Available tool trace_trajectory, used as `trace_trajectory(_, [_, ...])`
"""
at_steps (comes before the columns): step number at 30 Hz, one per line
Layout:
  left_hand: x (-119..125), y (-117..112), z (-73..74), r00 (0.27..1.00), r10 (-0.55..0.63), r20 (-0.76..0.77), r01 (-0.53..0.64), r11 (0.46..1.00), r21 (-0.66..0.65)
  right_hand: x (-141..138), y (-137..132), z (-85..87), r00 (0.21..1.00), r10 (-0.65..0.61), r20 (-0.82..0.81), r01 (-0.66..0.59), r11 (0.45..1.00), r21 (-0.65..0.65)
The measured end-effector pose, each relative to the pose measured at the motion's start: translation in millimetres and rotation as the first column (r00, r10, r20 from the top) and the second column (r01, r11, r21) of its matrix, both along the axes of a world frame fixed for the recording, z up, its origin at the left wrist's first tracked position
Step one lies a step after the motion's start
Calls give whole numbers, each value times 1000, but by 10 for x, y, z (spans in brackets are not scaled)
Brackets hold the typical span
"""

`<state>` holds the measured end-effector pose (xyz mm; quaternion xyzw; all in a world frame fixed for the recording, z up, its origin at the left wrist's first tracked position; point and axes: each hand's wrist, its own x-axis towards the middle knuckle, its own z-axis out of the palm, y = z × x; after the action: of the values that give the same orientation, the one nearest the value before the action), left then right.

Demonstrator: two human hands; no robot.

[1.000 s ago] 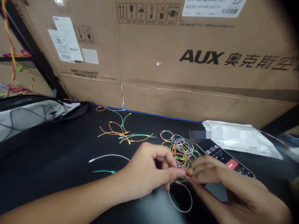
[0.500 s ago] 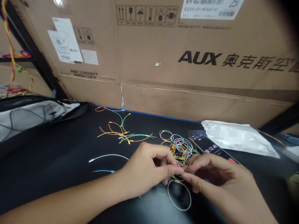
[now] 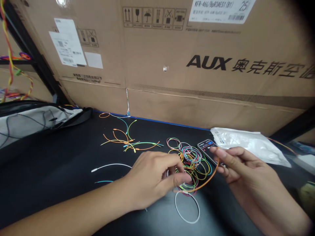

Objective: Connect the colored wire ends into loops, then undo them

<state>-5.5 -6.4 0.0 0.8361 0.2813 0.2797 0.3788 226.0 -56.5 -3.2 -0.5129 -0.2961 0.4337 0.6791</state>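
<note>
An orange wire cable (image 3: 208, 180) bows down from my right hand (image 3: 242, 165), whose thumb and fingers pinch its upper end. Its lower part runs leftward beneath my left hand (image 3: 157, 175). The left fingers are curled toward the thumb over the near side of a heap of coloured wire loops (image 3: 193, 154); what they hold, if anything, is hidden. A white wire loop (image 3: 199, 209) with a small clasp lies in front of the heap. Left of my hands, a white open wire cable (image 3: 112, 165) and a blue one (image 3: 104, 181) lie partly behind the left forearm.
Several orange, yellow and teal open cables (image 3: 130, 142) lie farther back on the black surface (image 3: 61, 167). A phone (image 3: 205, 147) and a white plastic packet (image 3: 248, 144) are at the right. A large cardboard box (image 3: 147, 49) stands behind; a grey-white bag (image 3: 31, 121) sits left.
My hands have parted: the right has moved right and up with one end of the orange cable, which now hangs in an open curve. The left hand has stayed nearly in place.
</note>
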Motion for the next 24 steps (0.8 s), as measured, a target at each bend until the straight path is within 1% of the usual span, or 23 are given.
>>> trace_trajectory(1, [-3, 0, 8, 1000, -1, -29, 2, 999, 51, 39, 22, 17, 999, -31, -17, 31, 1000, -2])
trace_trajectory(2, [-1, -2, 11, 999, 6, -34, -3, 997, 71, 72, 40, 29, 998, -54, -32, 54, 999, 0])
trace_trajectory(3, [7, -3, 8, 1000, 18, -14, -17, 998, 59, 96, 55, 37, 996, -71, -46, 71, 997, 1])
trace_trajectory(5, [32, -4, -12, 997, 42, 71, -38, 998, -59, 120, 74, 36, 994, -93, -63, 94, 996, 8])
trace_trajectory(7, [56, 3, -41, 983, 64, 172, -28, 978, -208, 116, 82, 20, 992, -108, -66, 109, 994, 18])
trace_trajectory(8, [65, 9, -55, 974, 75, 216, -18, 966, -257, 109, 84, 10, 992, -110, -65, 111, 994, 17])
trace_trajectory(11, [77, 29, -75, 943, 97, 318, 16, 942, -337, 95, 95, -14, 992, -110, -63, 110, 994, 1])
trace_trajectory(13, [81, 39, -73, 914, 104, 392, 73, 909, -411, 97, 103, -21, 991, -116, -66, 117, 993, 8])
trace_trajectory(15, [90, 43, -65, 879, 110, 464, 151, 858, -490, 94, 107, -22, 991, -124, -59, 126, 992, 26])
trace_trajectory(19, [110, 36, -61, 817, 104, 566, 297, 766, -570, 28, 82, -23, 993, -114, -25, 115, 993, 40])
trace_trajectory(22, [118, 20, -69, 817, 81, 572, 359, 704, -613, -55, 44, -23, 997, -70, -38, 71, 997, 23])
trace_trajectory(24, [120, 4, -73, 830, 55, 555, 370, 689, -623, -105, 14, -17, 997, -47, -56, 47, 999, 12])
